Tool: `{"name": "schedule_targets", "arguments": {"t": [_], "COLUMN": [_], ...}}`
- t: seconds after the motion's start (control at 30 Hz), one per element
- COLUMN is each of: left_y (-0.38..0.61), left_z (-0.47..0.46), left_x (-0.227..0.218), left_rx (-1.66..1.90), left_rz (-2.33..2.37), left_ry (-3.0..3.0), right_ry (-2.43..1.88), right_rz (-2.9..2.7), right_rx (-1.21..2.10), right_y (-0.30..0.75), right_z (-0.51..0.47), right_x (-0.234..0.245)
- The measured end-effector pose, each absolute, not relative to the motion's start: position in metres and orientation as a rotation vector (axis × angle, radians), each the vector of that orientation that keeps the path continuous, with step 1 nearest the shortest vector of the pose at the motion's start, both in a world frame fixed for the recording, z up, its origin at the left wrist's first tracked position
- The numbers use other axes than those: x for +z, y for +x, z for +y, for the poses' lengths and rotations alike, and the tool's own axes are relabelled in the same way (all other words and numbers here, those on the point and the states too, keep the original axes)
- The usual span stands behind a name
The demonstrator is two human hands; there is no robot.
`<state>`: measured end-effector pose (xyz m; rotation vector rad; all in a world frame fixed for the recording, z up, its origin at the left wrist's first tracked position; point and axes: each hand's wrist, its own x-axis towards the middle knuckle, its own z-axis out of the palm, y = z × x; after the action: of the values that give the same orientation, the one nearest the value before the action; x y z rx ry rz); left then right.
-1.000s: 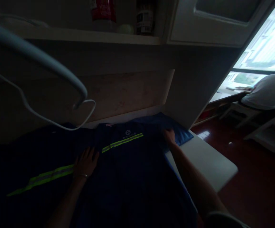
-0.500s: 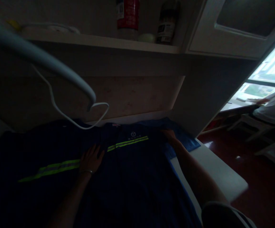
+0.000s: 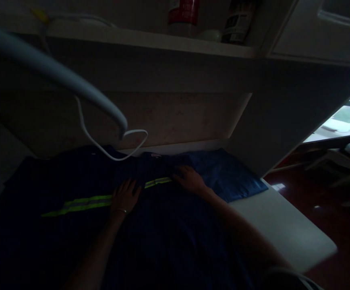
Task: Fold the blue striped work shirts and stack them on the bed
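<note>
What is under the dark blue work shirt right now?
The work shirt lies spread on a white table, bare only at its right end. Both hands, left and right, press flat on top. Anything beneath the cloth is hidden.

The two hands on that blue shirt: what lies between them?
In the head view, a short piece of the yellow-green reflective stripe on the dark blue shirt runs between the left hand and the right hand; nothing else lies there.
</note>
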<state>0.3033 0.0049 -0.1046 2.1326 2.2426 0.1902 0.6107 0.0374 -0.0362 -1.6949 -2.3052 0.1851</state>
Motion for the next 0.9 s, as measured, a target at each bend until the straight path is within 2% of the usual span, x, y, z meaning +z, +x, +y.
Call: {"name": "schedule_targets", "arguments": {"t": [0.1,0.23,0.37,0.6,0.73,0.83,0.9], "left_y": [0.302,0.302,0.302,0.303,0.297,0.289,0.282], "left_z": [0.006,0.007,0.005,0.009,0.005,-0.041,-0.101], "left_x": [-0.108,-0.108,-0.106,-0.106,-0.087,-0.055,-0.038], "left_rx": [0.217,0.224,0.254,0.350,0.443,0.653,0.752], "left_rz": [2.251,2.245,2.230,2.165,2.110,1.994,1.844], "left_ry": [2.146,2.148,2.141,2.046,1.925,1.992,2.026], "right_ry": [-1.775,-1.943,-1.946,-1.902,-1.811,-1.744,-1.685], "right_rz": [-2.251,-2.407,-2.433,-2.376,-2.155,-2.028,-1.821], "right_rx": [0.009,0.160,0.184,0.289,0.376,0.422,0.585], "right_y": [0.620,0.629,0.632,0.633,0.637,0.654,0.675], "right_z": [0.048,0.054,0.057,0.059,0.047,0.008,-0.038], "right_x": [-0.062,-0.097,-0.112,-0.106,-0.089,-0.077,-0.074]}}
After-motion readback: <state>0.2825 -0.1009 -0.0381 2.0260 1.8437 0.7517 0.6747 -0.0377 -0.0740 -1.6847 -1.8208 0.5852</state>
